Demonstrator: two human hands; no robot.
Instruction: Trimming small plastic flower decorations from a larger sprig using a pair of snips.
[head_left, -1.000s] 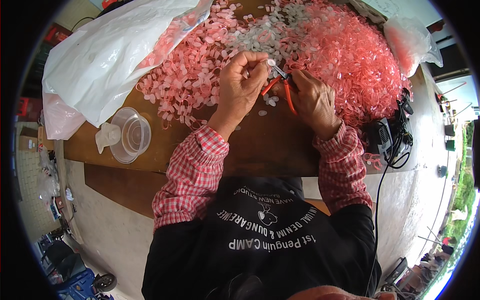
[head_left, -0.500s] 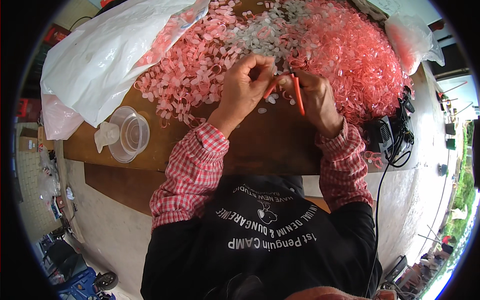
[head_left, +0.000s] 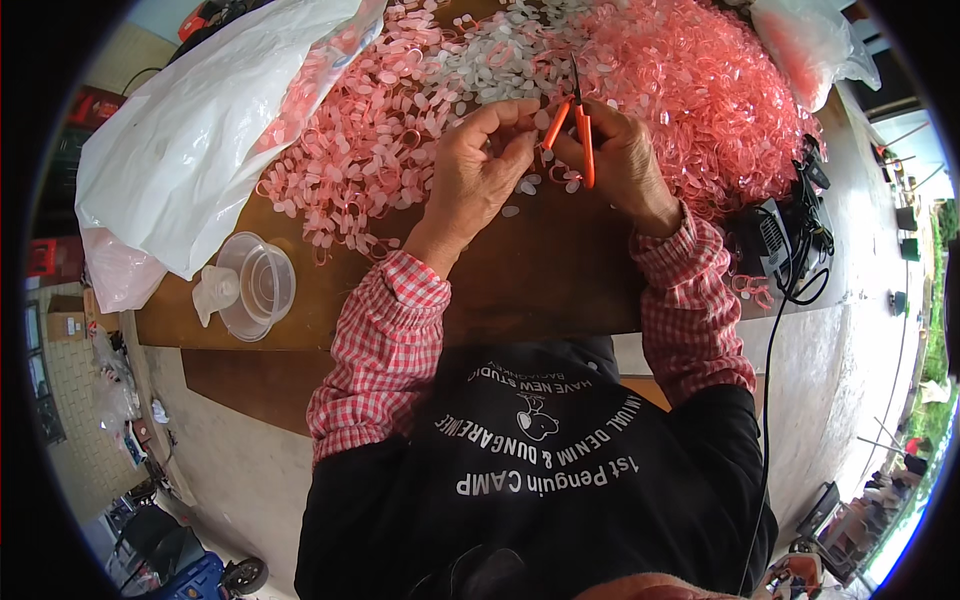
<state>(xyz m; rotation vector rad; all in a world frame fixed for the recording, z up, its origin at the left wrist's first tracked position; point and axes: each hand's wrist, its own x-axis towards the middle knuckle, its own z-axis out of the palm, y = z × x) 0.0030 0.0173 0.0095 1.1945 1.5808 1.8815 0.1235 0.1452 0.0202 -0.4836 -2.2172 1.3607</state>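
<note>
Snips (head_left: 577,135) now upright, tips away

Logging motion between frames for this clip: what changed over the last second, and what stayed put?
The orange-handled snips in the right hand swung from lying low and sideways to standing upright, tips pointing away. The left hand keeps its fingertips pinched beside them. The pink plastic pieces, clear cup and white bag did not move.

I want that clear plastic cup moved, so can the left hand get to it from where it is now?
Probably yes: bare table lies between the left hand and the clear cup, though its fingers are pinching a small piece.
</note>
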